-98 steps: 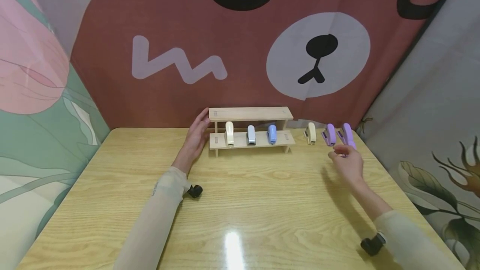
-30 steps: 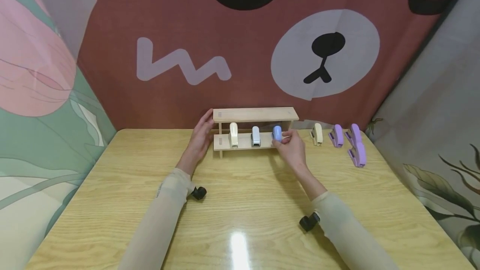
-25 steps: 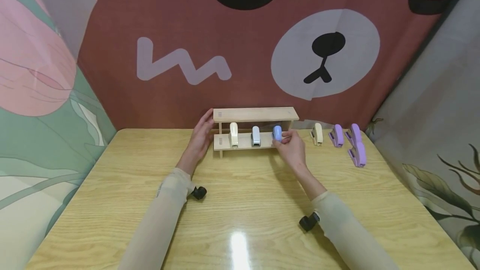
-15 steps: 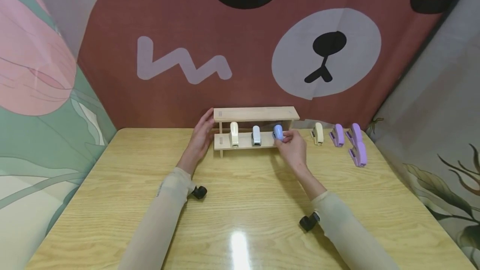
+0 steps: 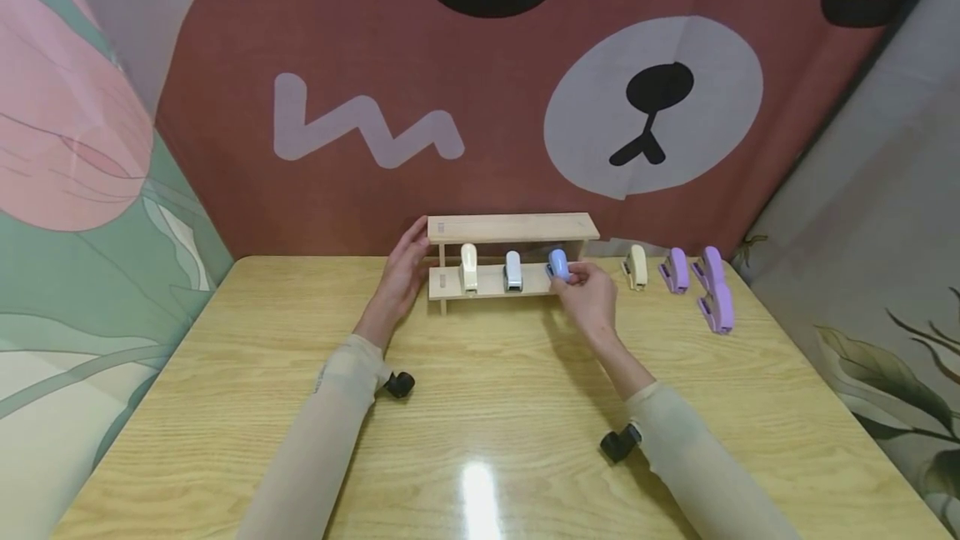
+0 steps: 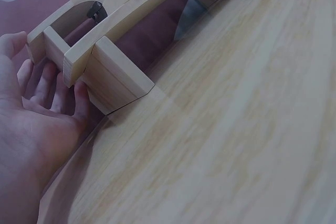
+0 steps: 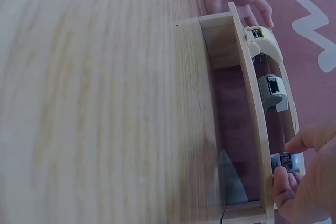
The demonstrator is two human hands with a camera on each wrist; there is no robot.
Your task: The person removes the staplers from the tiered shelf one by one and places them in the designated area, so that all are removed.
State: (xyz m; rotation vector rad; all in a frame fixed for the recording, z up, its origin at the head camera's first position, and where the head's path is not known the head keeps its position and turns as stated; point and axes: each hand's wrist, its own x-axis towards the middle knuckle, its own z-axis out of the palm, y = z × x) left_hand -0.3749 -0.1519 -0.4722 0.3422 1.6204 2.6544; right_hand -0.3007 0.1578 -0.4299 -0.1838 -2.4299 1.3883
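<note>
Against the back of the table stands a two-tier wooden shelf (image 5: 510, 227). On its lower board, left to right, sit a cream stapler (image 5: 468, 265), a white-grey stapler (image 5: 513, 269) and a small blue stapler (image 5: 557, 262). My right hand (image 5: 590, 300) pinches the blue stapler between thumb and fingers; the right wrist view has the thumb on one side of that stapler (image 7: 289, 161). My left hand (image 5: 401, 280) rests against the shelf's left end. In the left wrist view, its loosely bent fingers (image 6: 60, 98) touch the board ends.
Right of the shelf, another cream stapler (image 5: 637, 267) stands on the wooden table (image 5: 480, 398). Farther right are a purple stapler (image 5: 677, 270) and two more purple ones, the front one (image 5: 720, 307) overlapping the rear. A printed curtain (image 5: 495, 123) hangs directly behind.
My right hand has come leftward from the purple staplers to the blue stapler on the shelf. The blue stapler has turned slightly at an angle. My left hand stays at the shelf's end.
</note>
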